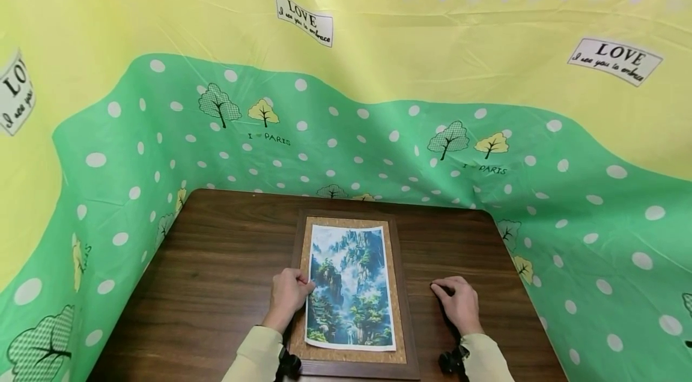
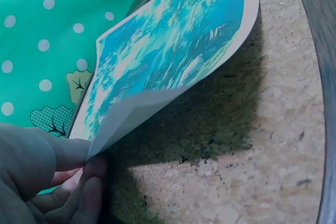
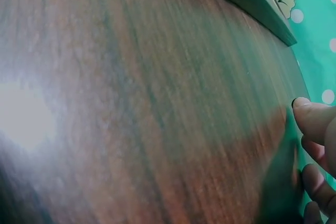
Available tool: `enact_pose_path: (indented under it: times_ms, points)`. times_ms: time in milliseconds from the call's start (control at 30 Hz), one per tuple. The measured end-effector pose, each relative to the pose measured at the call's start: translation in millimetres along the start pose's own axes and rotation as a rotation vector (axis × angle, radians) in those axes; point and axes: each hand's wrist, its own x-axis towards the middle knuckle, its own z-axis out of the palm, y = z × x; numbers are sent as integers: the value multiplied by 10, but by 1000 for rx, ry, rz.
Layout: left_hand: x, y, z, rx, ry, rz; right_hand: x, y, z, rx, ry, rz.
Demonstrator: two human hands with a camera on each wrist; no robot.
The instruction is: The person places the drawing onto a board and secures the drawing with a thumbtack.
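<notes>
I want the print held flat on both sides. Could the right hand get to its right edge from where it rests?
Probably yes: the right hand rests on bare table beside the frame, nothing between it and the print.

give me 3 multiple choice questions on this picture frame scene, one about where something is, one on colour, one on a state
1. Where does the right hand rest?
A. on the table, right of the frame
B. on the print
C. on the cloth backdrop

2. What colour is the polka-dot band of the backdrop just behind the table?
A. red
B. green
C. black

3. How does the landscape print lie at its left edge?
A. flat on the cork
B. rolled into a tube
C. lifted off the cork board

Answers:
1 A: the head view shows it on the wooden table, apart from the frame.
2 B: green with white dots.
3 C: the left hand pinches the edge, with shadow beneath it.
</notes>
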Motion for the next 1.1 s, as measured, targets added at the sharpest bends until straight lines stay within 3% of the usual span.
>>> enact_pose_path:
  times_ms: [167, 400, 667, 900, 1100]
  points:
    - [-2, 7, -3, 5, 14, 3, 46, -107, -1, 36, 3, 2]
    - [-7, 19, -11, -8, -9, -12, 222, -427, 21, 133, -49, 0]
    - [-2, 42, -25, -13, -25, -27, 391, -782, 136, 201, -78, -63]
    - [-1, 55, -15, -4, -23, -52, 514, -993, 272, 273, -139, -118]
    - [-4, 50, -12, 2, -9, -45, 606, -1162, 399, 316, -223, -103]
